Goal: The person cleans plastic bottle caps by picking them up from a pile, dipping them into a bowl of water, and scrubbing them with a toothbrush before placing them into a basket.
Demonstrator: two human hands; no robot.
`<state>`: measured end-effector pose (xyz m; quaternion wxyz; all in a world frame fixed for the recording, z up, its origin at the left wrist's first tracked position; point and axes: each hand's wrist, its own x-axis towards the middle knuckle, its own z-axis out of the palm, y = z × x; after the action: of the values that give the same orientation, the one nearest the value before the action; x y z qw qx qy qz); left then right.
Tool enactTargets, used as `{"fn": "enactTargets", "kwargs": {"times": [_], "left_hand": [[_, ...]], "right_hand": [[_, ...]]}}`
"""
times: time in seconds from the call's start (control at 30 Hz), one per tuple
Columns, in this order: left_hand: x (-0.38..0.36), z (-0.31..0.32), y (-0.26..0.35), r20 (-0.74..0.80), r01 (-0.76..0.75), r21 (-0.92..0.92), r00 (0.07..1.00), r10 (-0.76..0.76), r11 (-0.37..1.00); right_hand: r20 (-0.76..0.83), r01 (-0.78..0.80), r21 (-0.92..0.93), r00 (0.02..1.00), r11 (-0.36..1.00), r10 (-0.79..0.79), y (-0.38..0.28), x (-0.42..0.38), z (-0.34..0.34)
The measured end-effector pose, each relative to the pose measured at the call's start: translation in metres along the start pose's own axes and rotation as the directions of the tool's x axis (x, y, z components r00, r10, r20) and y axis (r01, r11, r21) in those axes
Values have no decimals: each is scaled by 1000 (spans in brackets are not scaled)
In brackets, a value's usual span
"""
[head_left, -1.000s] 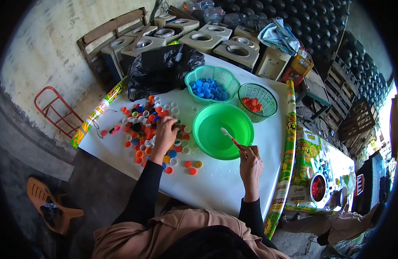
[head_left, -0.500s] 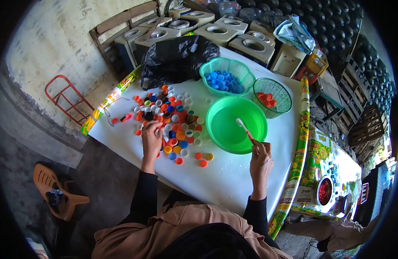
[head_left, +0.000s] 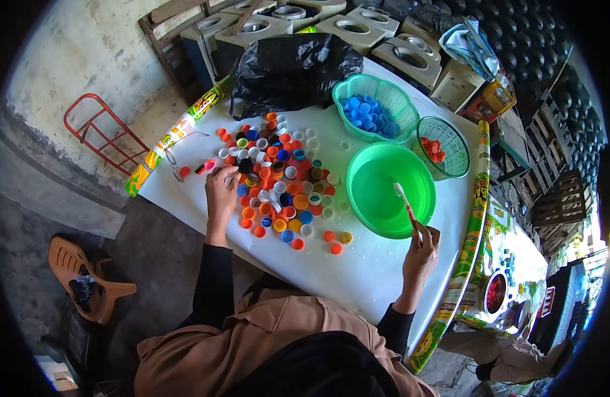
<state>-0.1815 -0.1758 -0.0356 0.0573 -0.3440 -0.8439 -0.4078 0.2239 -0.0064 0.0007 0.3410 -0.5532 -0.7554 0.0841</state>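
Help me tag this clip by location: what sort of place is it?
Probably a makeshift recycling or sorting workshop: mixed coloured plastic caps lie loose on a white-covered table, blue caps sit in a green basket, and beige casings with round openings stand behind.

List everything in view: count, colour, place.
Loose caps: many, mixed colours, tabletop left
Table: one, white, centre
Basin: one, green, right of caps
Toothbrush: one, white and red, over basin
Larger basket: one, turquoise, beyond basin, holding blue caps
Smaller basket: one, green, beside basin, holding orange-red caps
Bag: one, black, table's far edge
Eyeglasses: one, colour unclear, table left
Chair: one, brown, floor left
Metal frame: one, red, left wall
Casings: several, beige, behind table
Second table: one, patterned, right
Tub: one, pale rim, red contents, second table
Pallets: several, brown, far right
Domed objects: many, dark, rear right
Another person's trousers: one, beige, lower right
Left hand: one, black-sleeved, beside loose caps
Right hand: one, black-sleeved, gripping toothbrush
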Motion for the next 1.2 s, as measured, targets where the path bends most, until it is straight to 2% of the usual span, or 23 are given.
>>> {"fn": "enactTargets", "kwargs": {"times": [0.17,0.3,0.47,0.57,0.7,0.8,0.9,1.0,1.03,1.13,1.2], "left_hand": [[24,9,-9,23,-135,-24,990,136,991],[46,22,1,77,-192,-137,976,204,972],[64,62,24,176,-334,-256,907,384,907],[66,76,31,267,-422,-136,855,444,896],[76,75,29,430,-310,-194,826,365,931],[90,67,19,469,-325,-312,765,442,893],[102,63,18,605,-88,-415,716,347,905],[111,59,6,599,-54,-483,708,374,874],[114,60,2,553,-107,-505,722,416,857],[128,49,2,612,-102,-352,727,312,930],[132,50,-3,554,-109,-376,770,318,920]], "right_hand": [[-25,-41,10,999,999,42,-15,-15,2],[-52,-74,-15,996,997,73,-33,-24,4],[-64,-123,-101,991,987,117,-49,-31,6],[-72,-162,-121,985,979,154,-57,-38,10],[-66,-241,-133,970,961,234,-66,-43,13],[-114,-217,-133,973,967,203,-67,-50,18],[-121,-266,-142,961,953,250,-74,-51,20],[-140,-272,-166,958,948,251,-77,-52,22],[-145,-286,-162,954,944,264,-76,-52,23],[-156,-304,-154,947,940,281,-76,-53,26],[-169,-288,-160,950,944,261,-77,-53,26]]}}
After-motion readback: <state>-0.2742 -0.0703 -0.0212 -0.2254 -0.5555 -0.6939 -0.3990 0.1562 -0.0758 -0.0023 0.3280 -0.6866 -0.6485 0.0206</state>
